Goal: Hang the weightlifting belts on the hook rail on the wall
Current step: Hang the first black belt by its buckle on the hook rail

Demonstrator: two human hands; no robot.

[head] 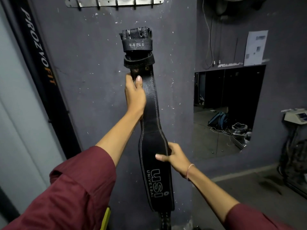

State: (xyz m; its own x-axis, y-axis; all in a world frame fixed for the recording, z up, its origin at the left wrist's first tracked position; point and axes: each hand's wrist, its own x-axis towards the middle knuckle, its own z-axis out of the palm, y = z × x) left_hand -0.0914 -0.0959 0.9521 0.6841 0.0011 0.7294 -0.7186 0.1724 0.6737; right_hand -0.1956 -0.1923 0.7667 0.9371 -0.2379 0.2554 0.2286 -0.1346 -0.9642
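Observation:
A black leather weightlifting belt [152, 130] with white stitching and "USI UNIVERSAL" lettering is held upright in front of the dark wall. Its buckle end points up, well below the metal hook rail [114, 1] at the top edge of the view. My left hand [134, 95] grips the belt's narrow part just under the buckle loops. My right hand [174, 156] holds the right edge of the wide middle part, thumb across the front. The belt's lower end runs out of view at the bottom. The rail's hooks that show carry nothing.
A black upright post with "PROZVOFIT" lettering [39, 47] leans at the left. A wall opening [227, 110] at the right shows a room with a bag and cables on the floor. Cables and a paper sheet [255, 47] hang above it. Equipment [295, 117] stands far right.

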